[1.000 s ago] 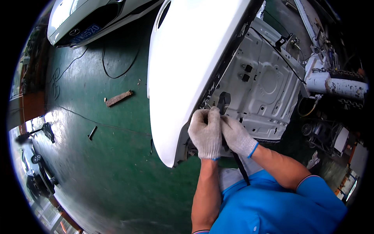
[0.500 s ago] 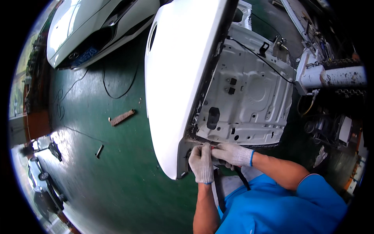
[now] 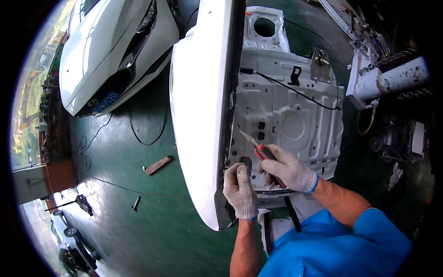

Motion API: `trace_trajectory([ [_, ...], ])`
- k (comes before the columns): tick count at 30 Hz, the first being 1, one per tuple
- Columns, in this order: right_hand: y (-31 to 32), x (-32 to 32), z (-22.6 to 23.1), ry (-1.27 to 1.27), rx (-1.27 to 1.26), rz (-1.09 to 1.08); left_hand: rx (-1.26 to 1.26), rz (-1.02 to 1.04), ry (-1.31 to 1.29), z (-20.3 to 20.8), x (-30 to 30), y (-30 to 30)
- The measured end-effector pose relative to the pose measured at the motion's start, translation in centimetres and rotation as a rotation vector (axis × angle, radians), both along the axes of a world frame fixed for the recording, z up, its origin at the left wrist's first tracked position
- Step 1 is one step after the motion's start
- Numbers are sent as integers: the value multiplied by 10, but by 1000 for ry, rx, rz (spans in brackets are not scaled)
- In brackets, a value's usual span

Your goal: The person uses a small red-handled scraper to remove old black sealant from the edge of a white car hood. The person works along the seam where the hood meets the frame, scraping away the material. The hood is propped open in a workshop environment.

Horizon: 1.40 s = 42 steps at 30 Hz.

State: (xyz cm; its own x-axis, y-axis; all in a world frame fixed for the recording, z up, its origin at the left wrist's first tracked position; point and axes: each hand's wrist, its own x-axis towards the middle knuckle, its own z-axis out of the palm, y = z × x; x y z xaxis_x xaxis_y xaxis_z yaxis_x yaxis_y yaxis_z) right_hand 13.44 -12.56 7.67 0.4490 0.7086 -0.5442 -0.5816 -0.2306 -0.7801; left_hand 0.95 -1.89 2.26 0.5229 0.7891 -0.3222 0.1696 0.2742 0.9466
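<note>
My gloved right hand point(image 3: 293, 171) is closed around long-nose pliers point(image 3: 260, 151) with red and black handles. Their pointed jaws angle up and left, above the bare metal floor pan point(image 3: 300, 129). Lower left of the pliers, my gloved left hand point(image 3: 241, 194) is closed in a pinch at the lower inner edge of the white car body panel point(image 3: 196, 120). Anything between those fingertips is too small or hidden to make out. Along the panel's dark inner edge, the metal looks rough and chipped.
A white car point(image 3: 106, 60) stands at the far left. On the green floor lie a brown block point(image 3: 158, 165), a hammer-like tool point(image 3: 136, 203) and black cables point(image 3: 157, 136). At right are a thick white post point(image 3: 392, 83) and chains point(image 3: 415, 93). A black cable point(image 3: 295, 91) crosses the floor pan.
My right hand has lifted up and right from beside the left, bringing the pliers into plain view. The left hand stays at the panel edge. The view has shifted.
</note>
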Motion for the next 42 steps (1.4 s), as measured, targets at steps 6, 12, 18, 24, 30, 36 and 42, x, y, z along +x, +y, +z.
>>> trace_trajectory([
  [6,36,24,-5,53,32,-169,520,-26,-94,35,62,9],
  [12,44,21,-41,-61,172,-194,738,-142,154,61,86,13],
  [18,45,27,-43,-294,83,-86,673,-163,282,62,90,14],
  [24,52,11,-43,-635,-9,-70,609,-265,246,61,80,30],
  [30,58,0,-42,-633,-118,-88,490,-326,243,65,77,41],
  [36,61,-13,-45,-325,-59,-169,449,-333,236,58,61,43],
  [42,58,-38,-52,-355,-92,-109,434,-298,350,58,39,34],
])
